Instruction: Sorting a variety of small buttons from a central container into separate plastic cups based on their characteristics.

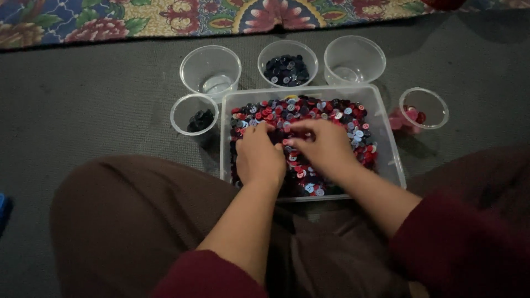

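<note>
The fingertips of both hands are buried among the buttons (337,118), so whether either hand pinches a button cannot be told; the lower part of the heap is hidden under the hands and wrists. The buttons, mixed red, dark blue and pale blue, fill a clear rectangular tray (386,138) on the grey floor (83,99). The left hand (258,157) rests palm down on the heap, fingers curled; the right hand (326,146) lies just beside it, fingers reaching left and touching the buttons. Five clear cups surround the tray: an empty cup (210,69), a cup of dark buttons (287,63), another empty cup (354,59), a small cup (194,113) with a few dark buttons, and a cup of red buttons (423,108). A flowered cloth (165,16) borders the far edge.
</note>
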